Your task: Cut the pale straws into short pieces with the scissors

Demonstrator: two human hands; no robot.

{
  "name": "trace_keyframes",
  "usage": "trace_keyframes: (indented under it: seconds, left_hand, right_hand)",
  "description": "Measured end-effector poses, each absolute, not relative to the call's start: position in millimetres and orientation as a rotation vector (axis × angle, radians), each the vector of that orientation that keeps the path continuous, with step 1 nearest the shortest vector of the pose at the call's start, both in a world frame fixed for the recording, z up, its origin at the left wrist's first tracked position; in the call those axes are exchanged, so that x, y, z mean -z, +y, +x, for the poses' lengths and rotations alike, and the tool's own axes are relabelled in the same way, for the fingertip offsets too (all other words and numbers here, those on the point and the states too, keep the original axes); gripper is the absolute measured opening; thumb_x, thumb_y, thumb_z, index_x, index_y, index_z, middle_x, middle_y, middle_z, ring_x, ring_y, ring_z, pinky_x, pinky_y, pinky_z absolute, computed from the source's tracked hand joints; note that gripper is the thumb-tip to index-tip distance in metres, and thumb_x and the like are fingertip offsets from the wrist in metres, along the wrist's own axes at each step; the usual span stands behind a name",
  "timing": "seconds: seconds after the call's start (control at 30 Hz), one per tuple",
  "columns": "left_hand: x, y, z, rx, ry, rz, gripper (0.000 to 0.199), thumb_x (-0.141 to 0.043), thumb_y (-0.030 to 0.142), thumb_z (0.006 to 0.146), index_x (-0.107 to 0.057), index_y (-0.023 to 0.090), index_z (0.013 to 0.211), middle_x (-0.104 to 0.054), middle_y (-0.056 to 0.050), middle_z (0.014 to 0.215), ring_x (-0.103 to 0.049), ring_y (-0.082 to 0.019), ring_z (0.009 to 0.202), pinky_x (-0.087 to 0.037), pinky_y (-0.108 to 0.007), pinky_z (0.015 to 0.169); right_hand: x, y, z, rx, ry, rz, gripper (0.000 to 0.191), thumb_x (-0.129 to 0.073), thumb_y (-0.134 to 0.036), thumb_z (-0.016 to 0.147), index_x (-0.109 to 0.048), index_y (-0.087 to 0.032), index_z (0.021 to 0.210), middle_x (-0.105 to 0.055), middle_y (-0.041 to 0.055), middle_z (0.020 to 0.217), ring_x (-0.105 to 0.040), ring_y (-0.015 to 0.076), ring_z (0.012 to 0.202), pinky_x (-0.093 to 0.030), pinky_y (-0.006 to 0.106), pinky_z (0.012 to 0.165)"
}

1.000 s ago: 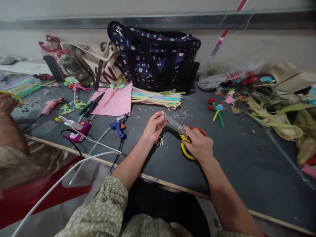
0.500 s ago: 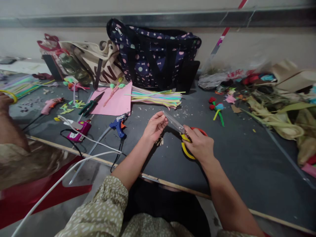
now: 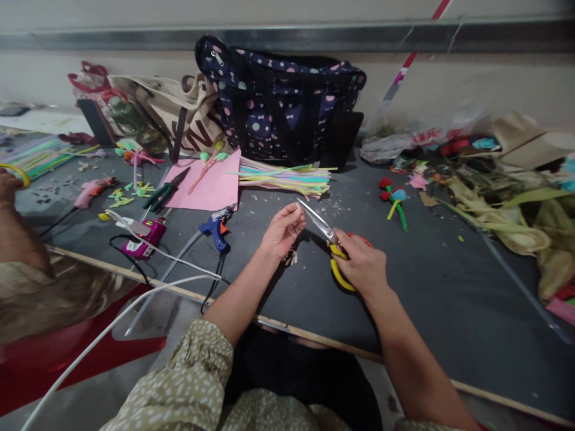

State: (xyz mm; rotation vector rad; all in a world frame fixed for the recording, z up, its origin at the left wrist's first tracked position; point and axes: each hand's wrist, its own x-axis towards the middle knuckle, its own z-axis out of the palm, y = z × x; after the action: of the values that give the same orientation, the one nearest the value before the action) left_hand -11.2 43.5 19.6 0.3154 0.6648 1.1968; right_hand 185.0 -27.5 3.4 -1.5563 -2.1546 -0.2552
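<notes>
My right hand [image 3: 362, 260] is closed round the red and yellow handles of a pair of scissors [image 3: 321, 222]. The metal blades point up and left, their tips reaching the fingers of my left hand [image 3: 285, 230]. Those left fingers are pinched together at the blade tips; whatever they hold is too small to make out. Under my left hand lies a little pile of pale cut bits [image 3: 291, 257] on the dark table. A blue glue gun [image 3: 218, 229] rests to the left of that hand.
Behind lie a bundle of pastel pipe cleaners [image 3: 285, 178], pink paper [image 3: 220, 188], green-handled pliers [image 3: 164, 193] and a polka-dot bag [image 3: 278, 108]. A red and blue pipe-cleaner flower [image 3: 395, 197] and dried husks [image 3: 498, 209] are at right. Another person's arm [image 3: 18, 221] is at far left.
The scissor blades look slightly more parted than before, and my right hand has shifted a little to the left. My left hand stays in place.
</notes>
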Motion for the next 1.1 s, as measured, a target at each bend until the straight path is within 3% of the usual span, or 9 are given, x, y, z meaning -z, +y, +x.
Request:
trace_keyframes:
  seconds: [0.2,0.77,1.1]
  left_hand:
    - [-21.0,44.4,-13.3,-1.214,0.677,0.325,0.022,-0.074,0.011,0.068,-0.063,0.017,0.087,-0.067,0.002,0.076,-0.062,-0.005,0.063,-0.05,-0.018,0.065]
    - [-22.7,43.9,-14.1,-1.293,0.744,0.538,0.026,-0.08,0.027,0.064,-0.066,0.016,0.083,-0.065,0.002,0.07,-0.061,-0.008,0.065,-0.05,-0.024,0.071]
    - [-22.9,45.7,-15.6,-1.284,0.757,0.509,0.025,-0.081,0.02,0.061,-0.067,0.015,0.081,-0.065,0.001,0.067,-0.061,-0.008,0.062,-0.05,-0.025,0.073]
  right_hand:
    - [-8.2,-28.0,187.3,0.153,-2.113,-1.688,0.05,-0.06,-0.033,0.078,-0.053,-0.023,0.126,-0.066,0.0035,0.098,-0.06,0.0159,0.079,-0.037,0.025,0.06]
    - [-8.5,-28.5,188.8,0.279,-2.154,-1.645,0.045,-0.059,-0.035,0.079,-0.057,-0.023,0.122,-0.066,0.0014,0.094,-0.057,0.0137,0.074,-0.033,0.024,0.06]
    - [-8.2,-28.5,190.1,0.255,-2.167,-1.621,0.046,-0.057,-0.034,0.079,-0.057,-0.024,0.124,-0.066,0.0011,0.093,-0.057,0.0134,0.076,-0.034,0.025,0.06]
